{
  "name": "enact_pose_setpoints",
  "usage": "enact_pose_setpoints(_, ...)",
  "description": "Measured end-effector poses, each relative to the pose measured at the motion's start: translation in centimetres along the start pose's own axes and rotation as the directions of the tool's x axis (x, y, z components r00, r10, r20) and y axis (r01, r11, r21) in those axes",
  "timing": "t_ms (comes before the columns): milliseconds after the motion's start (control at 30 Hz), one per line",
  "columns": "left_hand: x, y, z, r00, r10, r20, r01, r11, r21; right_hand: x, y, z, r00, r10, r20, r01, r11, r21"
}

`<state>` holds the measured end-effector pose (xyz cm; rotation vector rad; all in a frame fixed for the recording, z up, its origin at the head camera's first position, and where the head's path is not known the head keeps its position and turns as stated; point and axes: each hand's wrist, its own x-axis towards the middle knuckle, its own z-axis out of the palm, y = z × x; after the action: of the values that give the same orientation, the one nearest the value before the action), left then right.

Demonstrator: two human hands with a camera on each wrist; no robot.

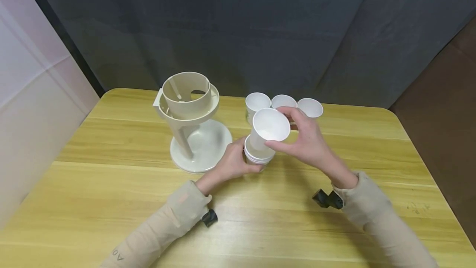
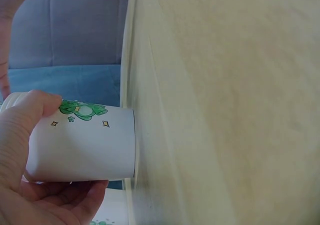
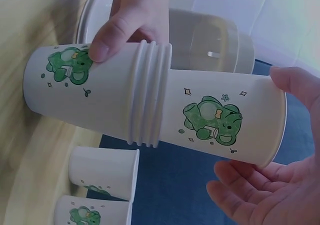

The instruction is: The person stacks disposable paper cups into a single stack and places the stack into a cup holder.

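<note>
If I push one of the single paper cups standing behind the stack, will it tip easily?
Probably yes: each single cup looks thin, empty and light, narrower at its base. It would likely slide or topple, then roll in a curve. Its wall probably dents under firm grip.

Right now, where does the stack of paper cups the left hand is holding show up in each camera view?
Head: the stack of paper cups stands at table centre, left hand around it, right hand lifting the top cup.
Left wrist: lower left, base on the table.
Right wrist: upper left, rims at centre.
Shared landmark: the green cartoon print shows in both wrist views.
</note>
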<state>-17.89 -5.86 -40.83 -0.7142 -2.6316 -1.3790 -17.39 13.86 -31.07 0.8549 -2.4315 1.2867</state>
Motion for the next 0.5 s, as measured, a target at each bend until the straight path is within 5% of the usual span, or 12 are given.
enact_pose_setpoints(500, -0.3, -0.1, 0.0, 1.0, 0.007, -0.003, -0.007, 1.0, -0.013, -1.2, 1.5, 2.3, 0.991, 0.041, 0.128, -0.038, 0.999, -0.026)
